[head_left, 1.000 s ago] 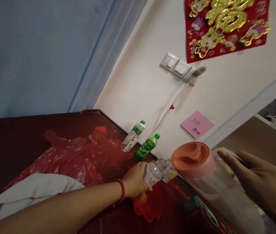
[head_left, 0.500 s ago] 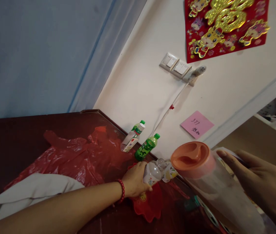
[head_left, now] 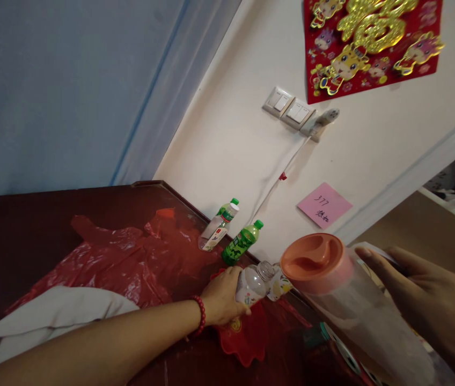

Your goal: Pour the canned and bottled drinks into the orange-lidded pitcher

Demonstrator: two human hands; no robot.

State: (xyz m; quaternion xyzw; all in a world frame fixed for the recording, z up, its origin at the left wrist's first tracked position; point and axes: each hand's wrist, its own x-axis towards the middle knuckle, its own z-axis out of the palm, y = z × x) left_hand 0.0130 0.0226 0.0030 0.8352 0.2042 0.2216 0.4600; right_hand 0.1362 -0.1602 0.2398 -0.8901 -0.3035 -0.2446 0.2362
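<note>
My left hand (head_left: 225, 297), with a red bead bracelet on the wrist, is wrapped round a clear, uncapped bottle (head_left: 250, 285) above a red scallop-edged tray (head_left: 247, 340). At the right, my right hand (head_left: 432, 300) grips the handle side of a translucent pitcher (head_left: 364, 316) with an orange lid (head_left: 314, 256). The pitcher is tilted, its lid toward the open bottle neck but apart from it. Behind the bottle stands a cup with a yellow fruit print (head_left: 279, 284).
A green drink bottle (head_left: 243, 242) and a clear white-capped bottle (head_left: 218, 228) stand by the wall. A red plastic bag (head_left: 131, 257) spreads over the dark table (head_left: 30, 225). A can (head_left: 340, 348) sits below the pitcher. A white cord (head_left: 270, 190) hangs from the socket.
</note>
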